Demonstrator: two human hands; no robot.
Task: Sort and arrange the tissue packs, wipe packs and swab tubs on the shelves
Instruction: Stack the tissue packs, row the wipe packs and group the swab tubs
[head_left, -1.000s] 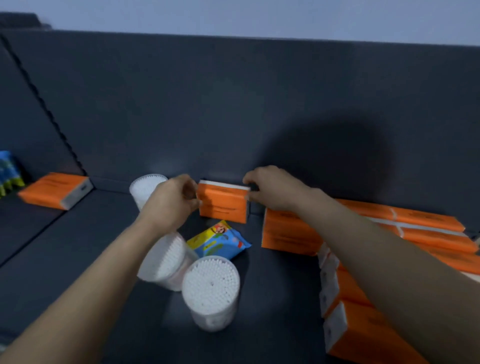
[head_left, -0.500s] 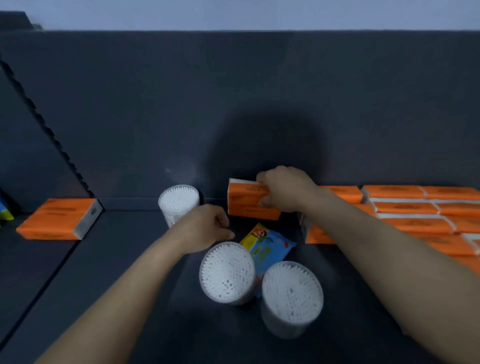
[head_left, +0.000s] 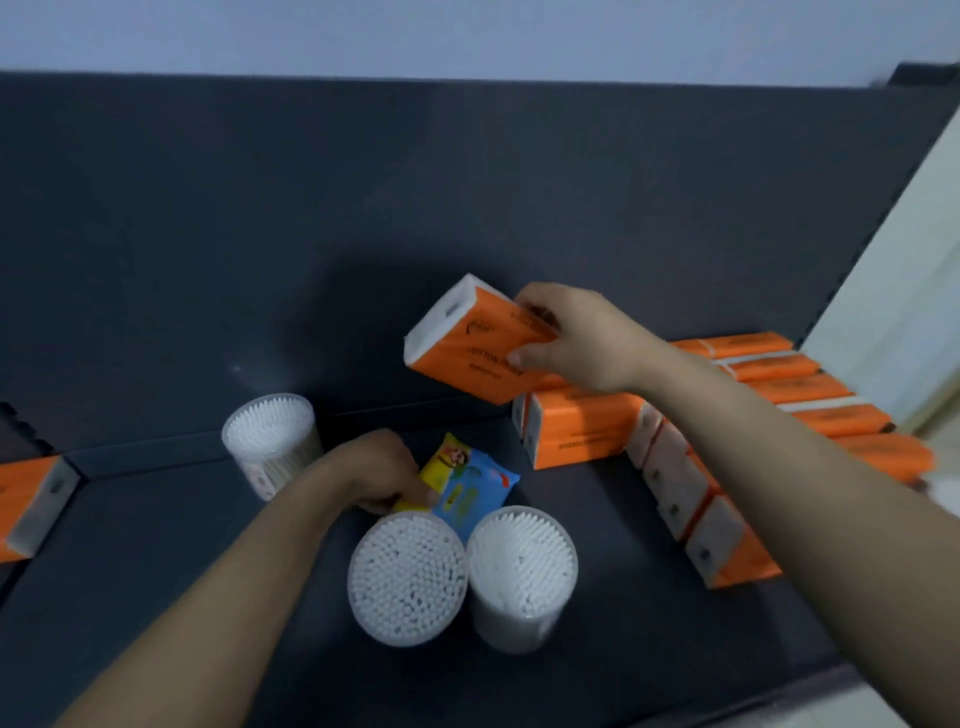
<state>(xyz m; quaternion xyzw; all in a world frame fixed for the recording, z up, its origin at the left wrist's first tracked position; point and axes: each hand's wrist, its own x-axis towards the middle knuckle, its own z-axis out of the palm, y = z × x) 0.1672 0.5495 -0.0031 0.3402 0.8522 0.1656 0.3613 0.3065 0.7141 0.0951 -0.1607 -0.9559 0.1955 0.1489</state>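
Head view of a dark shelf (head_left: 156, 571) during sorting. The right hand (head_left: 582, 338) holds an orange tissue pack (head_left: 467, 348) in the air, tilted with its white end up and to the left. The fingers are curled over the pack's upper edge and the thumb presses its printed face. The pack hangs clear of the shelf, just above the near end of the row of tissue packs (head_left: 582, 431) that runs along the right side. The left hand (head_left: 379, 473) is lower, its fingers closed in a pinch on the yellow end of a blue-and-yellow wipe pack (head_left: 475, 483), which lies flat on the shelf. Two swab tubs (head_left: 408, 577) stand touching each other just in front of the wipe pack; a third swab tub (head_left: 270, 441) stands apart near the back panel. A lone tissue pack (head_left: 26, 504) lies at the far left.

Handling, as a judgement: the tissue pack looks light and soft under glossy film, so a span across its narrow width, as shown, should hold it, though hard squeezing would dent it. The wipe pack appears a limp pouch that will sag from one end; a grip across its middle would carry it flatter. The tubs seem rigid and light but prone to tipping; the side wall is the place to take them.
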